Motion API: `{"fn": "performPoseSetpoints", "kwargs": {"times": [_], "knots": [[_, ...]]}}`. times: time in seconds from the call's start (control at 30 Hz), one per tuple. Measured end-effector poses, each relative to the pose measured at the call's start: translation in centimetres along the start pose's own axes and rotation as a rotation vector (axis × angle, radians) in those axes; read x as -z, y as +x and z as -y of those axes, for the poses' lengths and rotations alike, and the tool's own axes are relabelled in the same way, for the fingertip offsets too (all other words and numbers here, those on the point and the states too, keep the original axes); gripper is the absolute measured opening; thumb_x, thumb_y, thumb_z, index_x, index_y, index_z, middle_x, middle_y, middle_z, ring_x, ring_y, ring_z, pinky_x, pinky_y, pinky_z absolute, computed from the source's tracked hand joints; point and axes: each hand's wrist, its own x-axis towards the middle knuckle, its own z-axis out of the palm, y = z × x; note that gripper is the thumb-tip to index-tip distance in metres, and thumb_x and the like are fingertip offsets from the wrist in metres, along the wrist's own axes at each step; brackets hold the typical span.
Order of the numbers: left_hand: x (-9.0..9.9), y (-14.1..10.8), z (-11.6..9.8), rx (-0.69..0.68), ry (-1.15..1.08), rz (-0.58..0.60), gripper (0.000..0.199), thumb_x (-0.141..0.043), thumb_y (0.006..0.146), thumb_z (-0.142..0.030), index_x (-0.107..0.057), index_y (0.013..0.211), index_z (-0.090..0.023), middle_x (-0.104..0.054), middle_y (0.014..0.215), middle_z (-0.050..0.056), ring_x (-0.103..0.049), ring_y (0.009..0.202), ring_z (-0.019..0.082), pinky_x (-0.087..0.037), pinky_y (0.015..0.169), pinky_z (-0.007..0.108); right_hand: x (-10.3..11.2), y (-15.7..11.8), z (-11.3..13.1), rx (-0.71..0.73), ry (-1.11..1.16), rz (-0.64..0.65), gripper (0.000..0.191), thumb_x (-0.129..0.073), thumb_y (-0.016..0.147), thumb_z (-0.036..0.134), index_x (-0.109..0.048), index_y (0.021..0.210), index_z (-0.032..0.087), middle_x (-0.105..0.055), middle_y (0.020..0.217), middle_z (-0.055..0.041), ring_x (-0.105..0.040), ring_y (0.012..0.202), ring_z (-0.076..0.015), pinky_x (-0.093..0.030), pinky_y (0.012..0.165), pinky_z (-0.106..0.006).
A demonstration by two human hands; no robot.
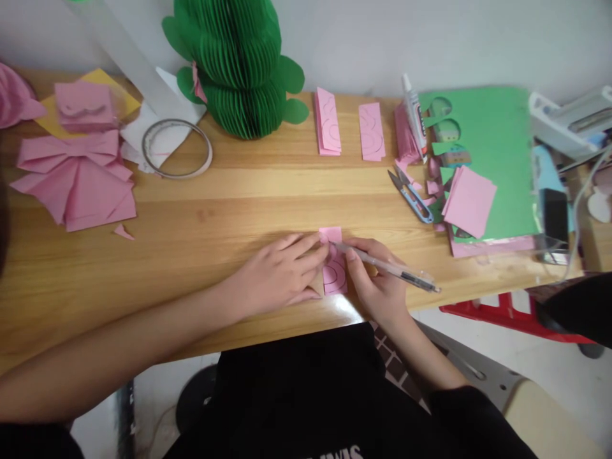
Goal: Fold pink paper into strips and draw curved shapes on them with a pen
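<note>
A folded pink paper strip (pixel 336 280) with curved pen lines lies near the table's front edge. My left hand (pixel 282 271) rests over its left side, fingers stretched out and pressing it down. A small tan piece (pixel 316 282) shows beneath that palm; its kind is unclear. My right hand (pixel 380 284) is closed around a clear pen (pixel 389 266), whose tip meets the upper part of the strip beside my left fingertips. Farther back stand two more folded pink strips, one (pixel 327 122) on the left and one (pixel 371 132) on the right, both marked with curved lines.
Blue-handled thread snips (pixel 412 196), a glue tube (pixel 415 118) and pink squares (pixel 471 201) on green sheets (pixel 511 153) are to the right. Behind stands a green honeycomb paper shape (pixel 243 76). A tape roll (pixel 206 159) and pink paper bow (pixel 76 178) lie left.
</note>
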Motion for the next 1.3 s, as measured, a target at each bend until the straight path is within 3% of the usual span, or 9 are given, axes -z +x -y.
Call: {"fn": "performPoseSetpoints", "kwargs": {"times": [0.37, 1.0, 1.3], "knots": [[0.0, 0.1, 0.1, -0.024, 0.067, -0.049, 0.05, -0.052, 0.096, -0.053, -0.067, 0.117, -0.01, -0.068, 0.129, 0.009, -0.055, 0.126, 0.025, -0.037, 0.107, 0.037, -0.1, 0.0, 0.2, 0.077, -0.034, 0.01, 0.014, -0.058, 0.092, 0.017, -0.068, 0.102, 0.021, -0.075, 0.092, -0.0038, -0.072, 0.085, -0.0178, -0.059, 0.077, -0.033], [-0.1, 0.1, 0.2, -0.018, 0.04, -0.023, 0.045, -0.056, 0.094, -0.053, -0.069, 0.114, -0.014, -0.067, 0.129, 0.007, -0.053, 0.127, 0.025, -0.036, 0.106, 0.037, -0.1, 2.3, -0.7, -0.053, 0.175, 0.167, 0.016, -0.059, 0.092, 0.025, -0.072, 0.103, 0.024, -0.077, 0.101, -0.0051, -0.072, 0.095, -0.0186, -0.058, 0.085, -0.036], [-0.1, 0.1, 0.2, -0.003, 0.021, -0.02, 0.04, -0.053, 0.098, -0.045, -0.066, 0.118, -0.013, -0.067, 0.129, 0.007, -0.053, 0.127, 0.024, -0.036, 0.106, 0.037, -0.3, 2.3, -0.9, -0.072, 0.276, 0.159, 0.017, -0.061, 0.093, 0.024, -0.072, 0.105, 0.025, -0.076, 0.103, -0.0043, -0.071, 0.097, -0.0176, -0.057, 0.086, -0.036]]}}
